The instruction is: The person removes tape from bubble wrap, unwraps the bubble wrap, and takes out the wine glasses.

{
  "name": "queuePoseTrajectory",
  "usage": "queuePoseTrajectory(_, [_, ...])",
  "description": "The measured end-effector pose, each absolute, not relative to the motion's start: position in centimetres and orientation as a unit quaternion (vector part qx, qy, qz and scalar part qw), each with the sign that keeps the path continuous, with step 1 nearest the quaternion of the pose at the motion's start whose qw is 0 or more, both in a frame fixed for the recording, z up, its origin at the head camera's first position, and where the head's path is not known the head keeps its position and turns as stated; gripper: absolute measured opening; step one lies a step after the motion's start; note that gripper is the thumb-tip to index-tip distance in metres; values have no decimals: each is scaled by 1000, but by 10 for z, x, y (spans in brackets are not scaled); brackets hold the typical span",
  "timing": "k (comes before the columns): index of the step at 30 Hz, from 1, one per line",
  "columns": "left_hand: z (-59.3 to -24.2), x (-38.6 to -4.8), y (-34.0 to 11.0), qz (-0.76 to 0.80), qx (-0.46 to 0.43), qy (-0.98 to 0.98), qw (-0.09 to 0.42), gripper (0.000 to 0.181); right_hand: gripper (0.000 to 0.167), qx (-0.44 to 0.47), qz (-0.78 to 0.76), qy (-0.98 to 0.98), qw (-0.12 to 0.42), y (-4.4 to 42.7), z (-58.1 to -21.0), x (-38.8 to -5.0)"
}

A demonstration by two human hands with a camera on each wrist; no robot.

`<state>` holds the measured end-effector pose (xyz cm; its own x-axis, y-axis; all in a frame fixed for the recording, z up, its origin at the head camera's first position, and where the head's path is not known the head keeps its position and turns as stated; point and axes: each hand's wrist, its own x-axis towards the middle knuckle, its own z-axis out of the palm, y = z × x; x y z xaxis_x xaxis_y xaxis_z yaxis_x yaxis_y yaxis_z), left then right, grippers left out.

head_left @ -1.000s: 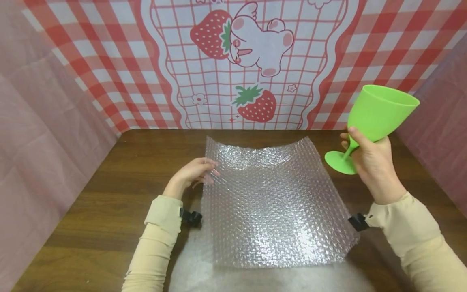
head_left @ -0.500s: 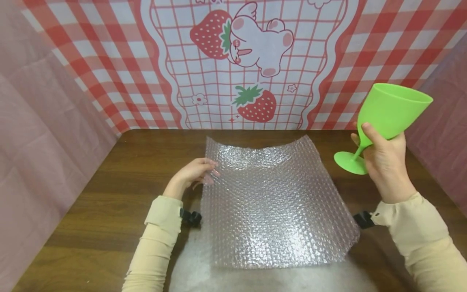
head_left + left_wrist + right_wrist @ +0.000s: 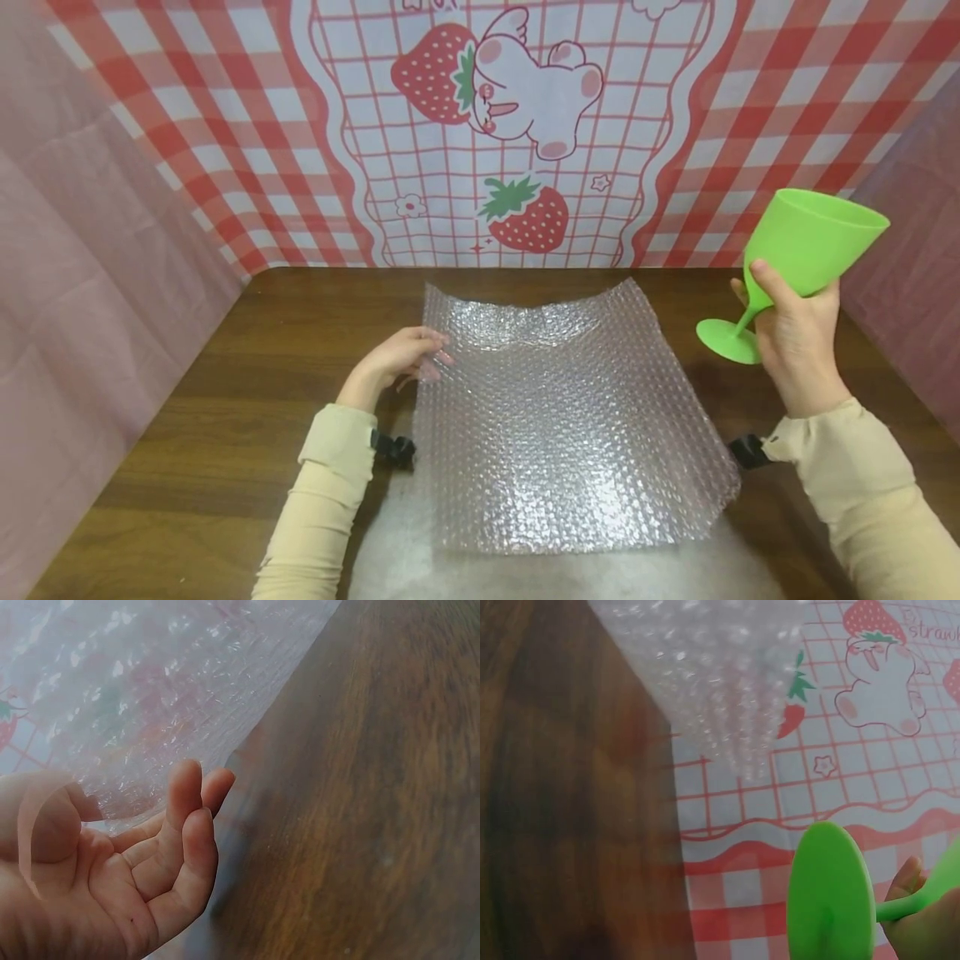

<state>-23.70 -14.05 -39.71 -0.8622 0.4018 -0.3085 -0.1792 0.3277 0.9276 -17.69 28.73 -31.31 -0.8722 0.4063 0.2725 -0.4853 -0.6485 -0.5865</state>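
Note:
A clear piece of bubble wrap (image 3: 555, 417) spans the middle of the head view; whether it is a single sheet or a bag I cannot tell. My left hand (image 3: 401, 354) pinches its left edge, with clear film over part of the thumb and the other fingers loosely bent in the left wrist view. On the right, my right hand (image 3: 798, 337) grips a bright green plastic goblet (image 3: 813, 242) around the lower bowl and stem, above the table. The goblet leans rightward with its rim up. Its round foot (image 3: 829, 900) shows in the right wrist view, where most of the hand is cut off.
Dark brown wooden table (image 3: 225, 400) lies beneath, with a whitish patch (image 3: 397, 542) near the front. Behind it hangs a red-and-white checked cloth (image 3: 255, 125) with strawberry prints. Pink curtains (image 3: 60, 250) close off both sides.
My right hand has moved a little to the right with the goblet, then slightly down. The left hand and the bubble wrap stay in place.

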Motion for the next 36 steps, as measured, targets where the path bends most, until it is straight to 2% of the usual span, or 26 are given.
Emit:
queuePoseTrajectory(12, [-399,-238,-140,580,67,769,259,32,64,38,897,-327,295,292,-334,-181])
queuePoseTrajectory(20, [-399,-239,-141,581,72,768,259,33,64,45,889,-338,305,287,-342,-180])
queuePoseTrajectory(30, [-398,-238,-140,581,71,769,257,32,68,33,871,-349,343,287,-350,-180])
queuePoseTrajectory(36, [-398,-237,-141,575,73,775,253,32,66,0,849,-400,345,287,-357,-178])
